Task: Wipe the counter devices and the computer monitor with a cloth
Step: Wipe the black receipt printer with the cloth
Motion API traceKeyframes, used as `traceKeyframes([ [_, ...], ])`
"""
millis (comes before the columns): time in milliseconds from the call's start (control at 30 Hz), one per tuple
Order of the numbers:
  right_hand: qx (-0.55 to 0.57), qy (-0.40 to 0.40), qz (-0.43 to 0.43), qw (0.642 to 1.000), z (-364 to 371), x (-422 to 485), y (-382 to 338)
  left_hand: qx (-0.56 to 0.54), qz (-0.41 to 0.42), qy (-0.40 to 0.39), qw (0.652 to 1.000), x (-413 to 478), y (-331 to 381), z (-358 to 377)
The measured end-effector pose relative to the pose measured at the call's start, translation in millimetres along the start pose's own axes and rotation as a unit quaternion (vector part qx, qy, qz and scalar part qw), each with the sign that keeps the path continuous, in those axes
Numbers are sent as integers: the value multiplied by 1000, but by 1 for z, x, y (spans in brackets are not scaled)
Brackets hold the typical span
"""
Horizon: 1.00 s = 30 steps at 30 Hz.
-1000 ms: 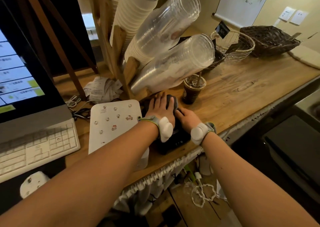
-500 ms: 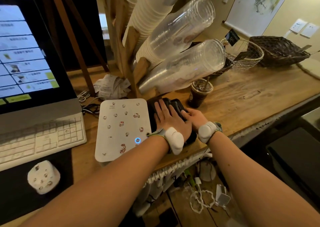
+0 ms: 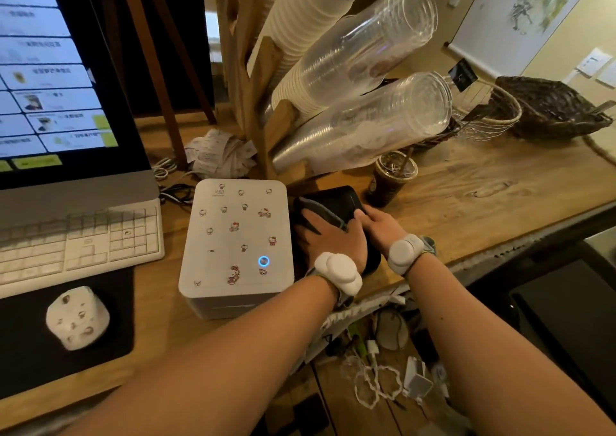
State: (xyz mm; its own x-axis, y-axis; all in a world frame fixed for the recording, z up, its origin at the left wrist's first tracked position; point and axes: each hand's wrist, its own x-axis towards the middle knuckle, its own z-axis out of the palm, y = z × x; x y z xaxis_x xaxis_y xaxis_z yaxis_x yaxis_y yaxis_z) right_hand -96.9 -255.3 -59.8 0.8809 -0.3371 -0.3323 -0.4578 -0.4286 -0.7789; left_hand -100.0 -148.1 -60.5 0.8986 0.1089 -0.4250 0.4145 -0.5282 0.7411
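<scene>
A small black device (image 3: 340,199) sits on the wooden counter (image 3: 483,185), just right of a white sticker-covered box (image 3: 236,235) with a lit blue ring. My left hand (image 3: 330,239) lies flat on the device and presses a dark grey cloth (image 3: 318,210) onto its top. The cloth sticks out beyond my fingertips. Gripping the device's right edge is my right hand (image 3: 380,225). The lit computer monitor (image 3: 50,69) stands at the far left, above a white keyboard (image 3: 76,239).
A white mouse (image 3: 78,315) rests on a black mat. Behind the device are an iced drink cup (image 3: 391,177), tilted stacks of plastic cups (image 3: 366,119) in a wooden rack, and crumpled receipts (image 3: 220,152). Baskets (image 3: 550,109) stand far right. Cables hang below the counter edge.
My left hand has slid the cloth toward me along the black device, uncovering its far end. My right hand stayed at the right edge. The view shifted left, showing more monitor.
</scene>
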Motion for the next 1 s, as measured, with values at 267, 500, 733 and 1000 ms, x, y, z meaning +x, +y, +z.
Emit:
traceKeyframes([
  [267, 7, -4, 19, 1000, 1, -4, -6, -109, 5, -5, 994, 36, 19, -17],
  [500, 11, 9, 13, 1000, 5, 1, 1, -102, -6, -32, 994, -16, -33, 3],
  [733, 3, 9, 6, 1000, 5, 3, 0, -189, 0, -22, 982, 26, 4, -17],
  [1000, 9, 9, 15, 1000, 5, 3, 5, -177, 29, -51, 983, -27, -47, 1],
])
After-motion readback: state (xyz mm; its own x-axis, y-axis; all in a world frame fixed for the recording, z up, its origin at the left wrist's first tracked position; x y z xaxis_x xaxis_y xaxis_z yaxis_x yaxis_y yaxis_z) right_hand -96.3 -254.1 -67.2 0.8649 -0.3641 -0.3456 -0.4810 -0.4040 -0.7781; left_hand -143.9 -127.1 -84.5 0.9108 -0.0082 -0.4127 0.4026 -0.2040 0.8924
